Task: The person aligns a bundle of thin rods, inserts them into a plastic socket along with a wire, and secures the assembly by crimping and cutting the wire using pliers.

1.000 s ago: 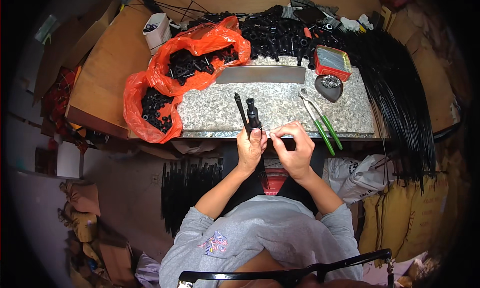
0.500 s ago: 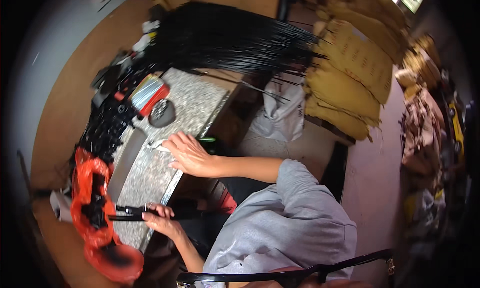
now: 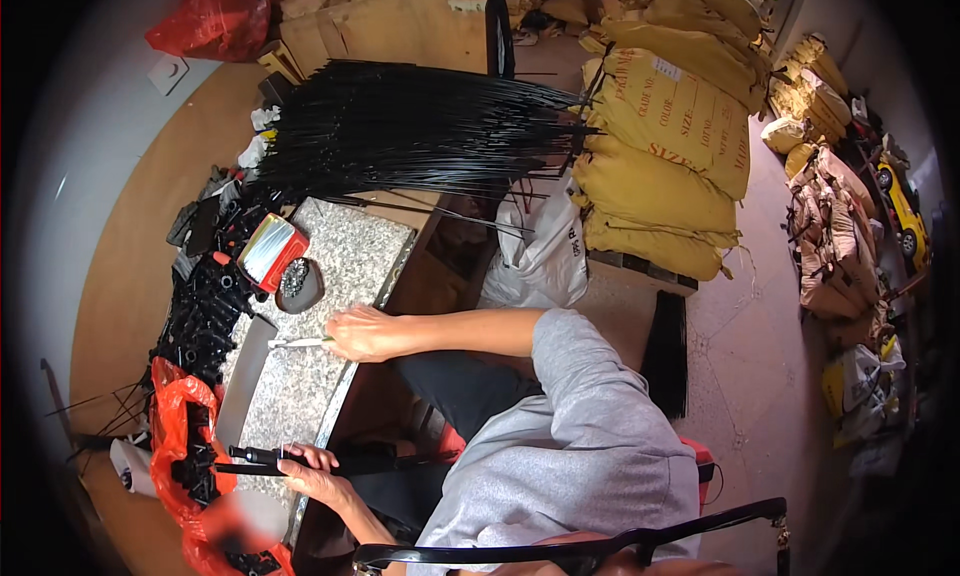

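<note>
My left hand point(image 3: 318, 476), low in the view by the near end of the stone worktop point(image 3: 345, 236), is closed round black rods point(image 3: 255, 461); one has a thicker fitting at its end. The rods extend past the hand towards the red bag. Farther up, at the worktop's edge, my right hand point(image 3: 362, 334) is closed on a slim pale tool point(image 3: 297, 343) pointing left. Its grip is hidden in my fingers, so I cannot tell its exact kind. Left of the tool stands a long grey strip point(image 3: 248, 371).
A dark dish of small metal pieces point(image 3: 295, 279) and a red-and-white box point(image 3: 273, 253) sit on the worktop. Black plastic parts point(image 3: 208, 306) are heaped along its left, above a red bag point(image 3: 175, 401). Behind lies a bundle of black rods point(image 3: 420, 126); yellow sacks point(image 3: 660, 166) stand right.
My right hand's fingers, earlier spread, have closed, and the tool now points left from them. The left hand still holds the black rods. The view has shifted.
</note>
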